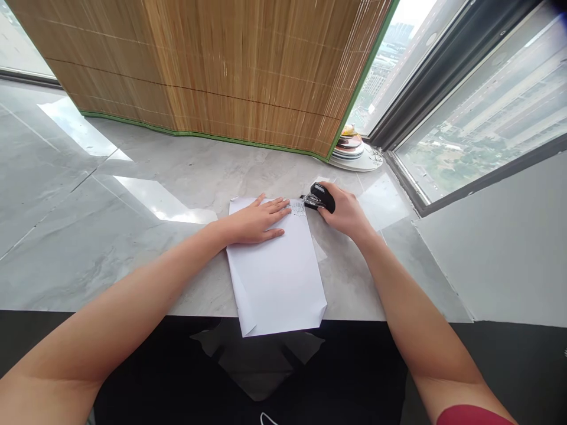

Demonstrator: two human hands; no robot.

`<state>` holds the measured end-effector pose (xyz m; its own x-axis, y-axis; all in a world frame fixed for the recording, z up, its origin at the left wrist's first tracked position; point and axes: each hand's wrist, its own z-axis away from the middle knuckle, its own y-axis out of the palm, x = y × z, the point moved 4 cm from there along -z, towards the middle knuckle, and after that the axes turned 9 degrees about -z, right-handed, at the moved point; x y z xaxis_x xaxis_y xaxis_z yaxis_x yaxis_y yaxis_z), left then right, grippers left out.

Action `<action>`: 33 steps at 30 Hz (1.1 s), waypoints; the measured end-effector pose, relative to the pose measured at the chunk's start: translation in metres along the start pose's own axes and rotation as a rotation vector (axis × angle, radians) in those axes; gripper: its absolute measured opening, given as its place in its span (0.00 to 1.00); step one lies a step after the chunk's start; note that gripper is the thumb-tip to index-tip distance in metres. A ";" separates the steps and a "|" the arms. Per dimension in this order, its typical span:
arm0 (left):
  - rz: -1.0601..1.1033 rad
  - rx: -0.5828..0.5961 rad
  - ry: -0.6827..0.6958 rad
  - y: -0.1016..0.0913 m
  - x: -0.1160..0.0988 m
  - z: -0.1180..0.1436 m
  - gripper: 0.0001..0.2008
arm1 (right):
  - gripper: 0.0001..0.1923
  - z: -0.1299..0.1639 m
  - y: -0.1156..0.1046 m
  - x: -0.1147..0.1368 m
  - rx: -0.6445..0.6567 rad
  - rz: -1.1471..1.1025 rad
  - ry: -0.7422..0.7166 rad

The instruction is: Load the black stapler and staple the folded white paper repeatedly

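A white folded paper packet (279,283) lies on the grey marble-look counter, its lower end reaching past the front edge. Some printed text shows near its top right corner. My left hand (259,221) rests flat across the upper part of the paper, fingers spread. In my right hand (345,209) is a black stapler (321,198), gripped from the right side. The stapler's front end is at the packet's top right corner; whether its jaws are around the paper's edge I cannot tell.
Behind the paper hangs a bamboo blind (221,71) with green edging, its bottom touching or close to the counter (155,153). A stack of plates (354,154) stands at the back right, by the window frame (443,77). A white wall panel (500,248) bounds the right side.
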<state>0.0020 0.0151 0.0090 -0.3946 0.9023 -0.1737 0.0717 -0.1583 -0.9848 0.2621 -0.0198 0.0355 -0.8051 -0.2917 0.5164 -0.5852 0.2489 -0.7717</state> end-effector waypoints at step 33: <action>1.024 -1.001 -0.606 -0.021 0.082 0.021 0.05 | 0.16 0.003 -0.030 -0.103 -0.568 -0.688 0.686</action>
<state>-0.0514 0.0840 0.0150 -0.0770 0.2498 -0.9652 0.9953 -0.0378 -0.0892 0.3628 -0.0005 0.0044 -0.0745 -0.0029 0.9972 -0.7432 0.6670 -0.0536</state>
